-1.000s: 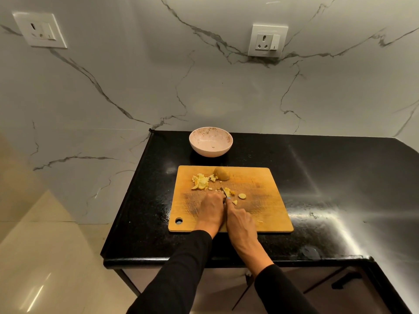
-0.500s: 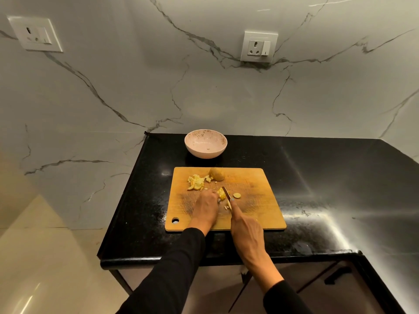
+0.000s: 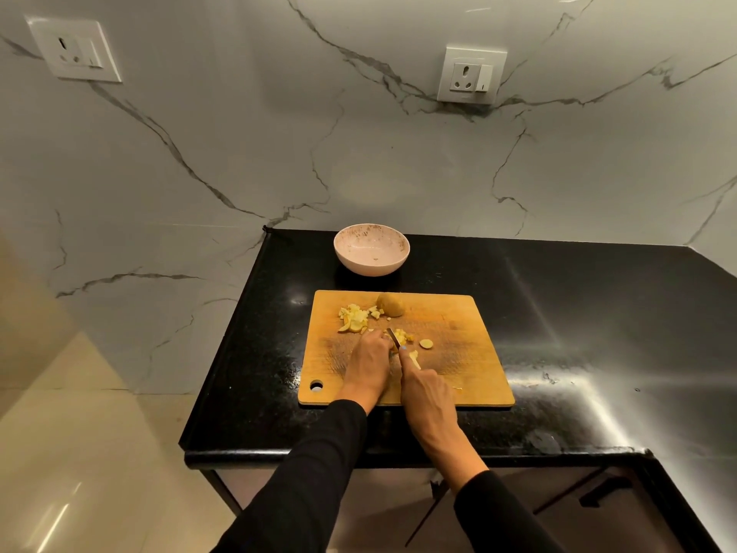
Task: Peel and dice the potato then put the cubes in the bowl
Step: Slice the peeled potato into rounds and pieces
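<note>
Right now my 2 hands are close together in the middle of the cutting board (image 3: 458, 353). My left hand (image 3: 369, 363) curls down over the potato piece (image 3: 401, 337) I am cutting and holds it in place. My right hand (image 3: 428, 397) grips the knife (image 3: 393, 336), with 1 finger laid along the top of it. The blade points away from me and a bit to the left, and its tip sits in the yellow bits just beside my left fingers.

The piece lies straight ahead of both hands, between them. My left hand is nearer to it. I think the next cut has to come down just to the right of my left fingers, so they should stay tucked back.

A pile of cut cubes (image 3: 353, 319) sits at the far left of the board, next to a bigger uncut chunk (image 3: 391, 305). 1 small round slice (image 3: 426, 344) lies to the right of the knife.

The bowl (image 3: 371, 251) waits on the black worktop (image 3: 578, 313), just past the far edge of the board. No cubes are in it yet.
</note>
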